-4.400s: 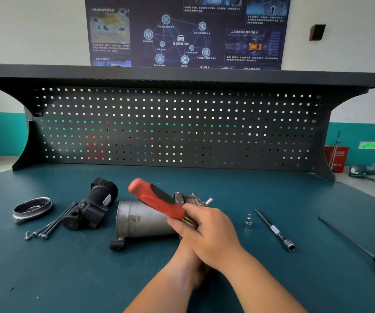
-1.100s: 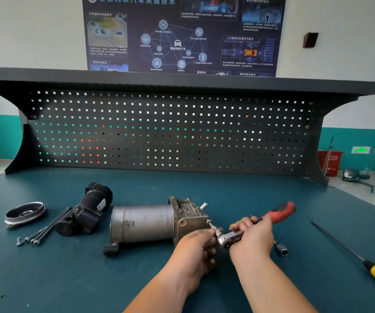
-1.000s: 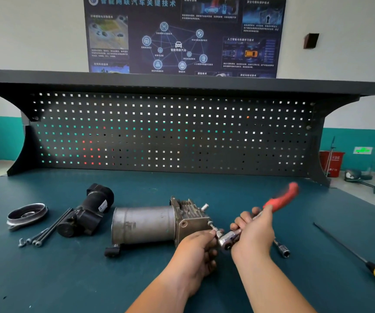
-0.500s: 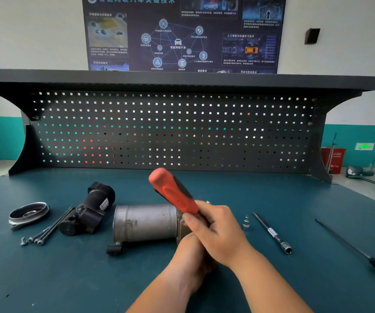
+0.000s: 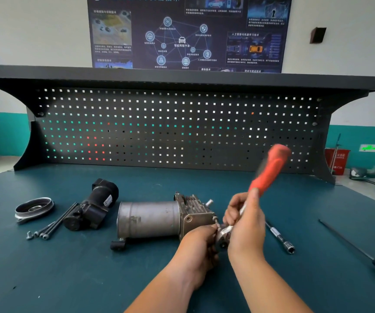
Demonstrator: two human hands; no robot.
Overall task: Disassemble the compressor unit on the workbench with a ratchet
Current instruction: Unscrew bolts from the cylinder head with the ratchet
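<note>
1. Compressor (image 5: 150, 219) lies just left of both hands; the left hand (image 5: 199, 247) pinches the ratchet (image 5: 268, 172) head against its end block.
2. Right hand (image 5: 246, 227) grips the ratchet shaft, handle up-right of it.
3. Black part (image 5: 91, 211), ring (image 5: 34, 207) and bolts (image 5: 53, 227) lie off, far left; the block looks still bolted.

The dark wall poster (image 5: 188, 32) reads 智能网联汽车 under its central car icon, 人工智能与机器学习技术 toward its right edge and 通信技术 at its bottom edge; the black part's (image 5: 94, 206) label is illegible.
</note>
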